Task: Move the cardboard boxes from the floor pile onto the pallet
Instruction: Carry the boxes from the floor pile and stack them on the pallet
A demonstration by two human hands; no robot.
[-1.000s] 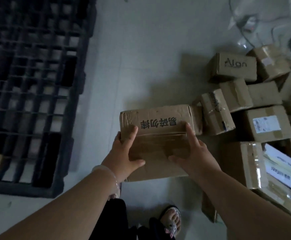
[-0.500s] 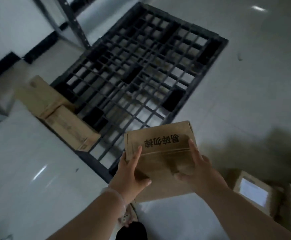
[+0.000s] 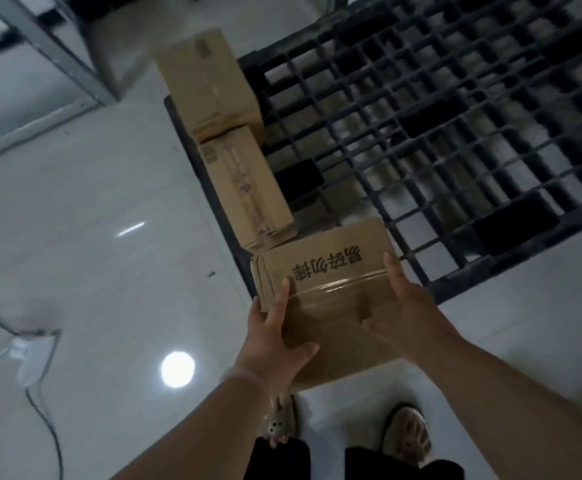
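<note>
Floor (image 3: 75, 237): pale glossy tile, with one round light reflection near the left forearm.

Pallet (image 3: 456, 116): black open-grid plastic, lying flat on the floor and filling the upper right of the view. Its near left corner lies just ahead of the person.

Metal rack (image 3: 50, 53): grey frame legs, upper left, apart from the pallet.

Held box (image 3: 331, 282): brown cardboard, carried clear of the floor in front of the person. Its far end overlaps the pallet's near left corner in the view. The top face looks only slightly longer than wide, with the longer run leading away from the person and skewed a little. A band of clear tape crosses it from side to side. Black printed characters near the far edge read upside down from the camera.

Far box (image 3: 206, 81) and near box (image 3: 248, 188): lying end to end on the pallet's left edge, long axes along that edge. Contact between the near box and the held box cannot be determined.

Left hand (image 3: 272, 341) and right hand (image 3: 411, 313): each grips one side of the held box. The left fingers (image 3: 281, 299) and right fingers (image 3: 391, 271) lie forward on the top face with thumbs spread inward, clamped on the cardboard. The remaining fingers are hidden.

Slippers (image 3: 409, 434): on both feet, bottom centre.

Cable (image 3: 45, 420): dark, on the floor at lower left.
</note>
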